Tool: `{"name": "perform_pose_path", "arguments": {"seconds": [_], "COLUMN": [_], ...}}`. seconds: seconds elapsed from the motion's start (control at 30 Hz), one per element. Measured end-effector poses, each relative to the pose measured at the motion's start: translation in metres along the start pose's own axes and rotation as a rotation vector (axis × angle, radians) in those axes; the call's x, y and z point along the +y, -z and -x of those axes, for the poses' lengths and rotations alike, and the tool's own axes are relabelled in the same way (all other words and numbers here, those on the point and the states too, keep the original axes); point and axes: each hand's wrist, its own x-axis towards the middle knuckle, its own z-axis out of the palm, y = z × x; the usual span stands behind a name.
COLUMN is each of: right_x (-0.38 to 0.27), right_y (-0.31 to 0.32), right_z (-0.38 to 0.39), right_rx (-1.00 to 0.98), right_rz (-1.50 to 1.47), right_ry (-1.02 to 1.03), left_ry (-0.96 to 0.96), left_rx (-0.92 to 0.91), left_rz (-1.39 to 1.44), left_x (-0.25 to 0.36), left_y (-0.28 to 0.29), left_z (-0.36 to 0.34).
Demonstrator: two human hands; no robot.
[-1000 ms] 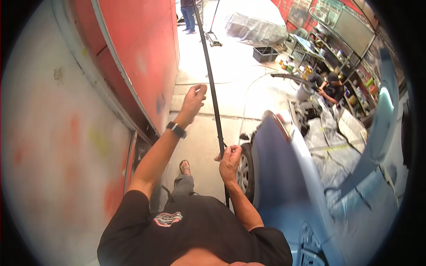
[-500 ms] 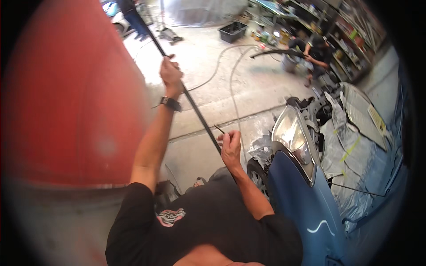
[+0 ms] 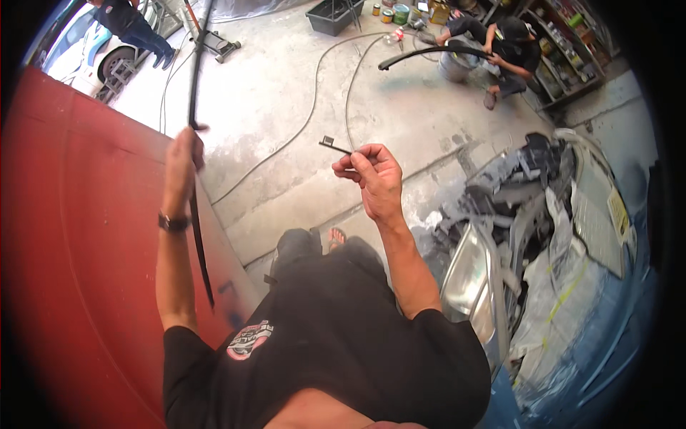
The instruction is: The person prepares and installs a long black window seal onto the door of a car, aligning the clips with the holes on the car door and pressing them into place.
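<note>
A long, thin black strip (image 3: 201, 264) runs roughly upright at my left side, beside a large red painted panel (image 3: 93, 214). My left hand (image 3: 184, 161) is closed around it near the middle; motion blurs the fingers a little. Ahead of my chest, my right hand (image 3: 376, 179) pinches a small, slender black piece (image 3: 331, 143) between thumb and fingers. The piece has a squarish, frame-like end pointing left, and its exact kind does not show. The two hands are well apart, and the small piece does not touch the strip.
At right stands a blue car (image 3: 593, 379) with its front stripped, a headlight (image 3: 464, 279) showing and masking sheet over it. A crouching co-worker (image 3: 511, 53) holds a long black part. A hose (image 3: 309, 107), jack (image 3: 220, 48) and black bin (image 3: 334, 18) lie ahead.
My left hand and the strip have swung left, toward the red panel. My right hand has risen and moved away from the strip with the small piece. My view has turned.
</note>
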Motion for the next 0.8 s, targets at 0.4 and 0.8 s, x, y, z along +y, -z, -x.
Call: {"name": "perform_pose_path", "arguments": {"seconds": [0.4,0.8], "right_x": [0.244,0.230], "right_y": [0.208,0.284], "right_z": [-0.319,-0.335], "right_rx": [0.455,1.136], "right_rz": [0.777,1.048], "right_ry": [-0.335,-1.172], "left_ry": [0.624,0.749], "left_rx": [-0.227,-0.257], "left_rz": [0.402,0.552], "left_x": [-0.166,-0.194], "left_y": [-0.038,-0.070], "left_z": [-0.221,-0.594]}}
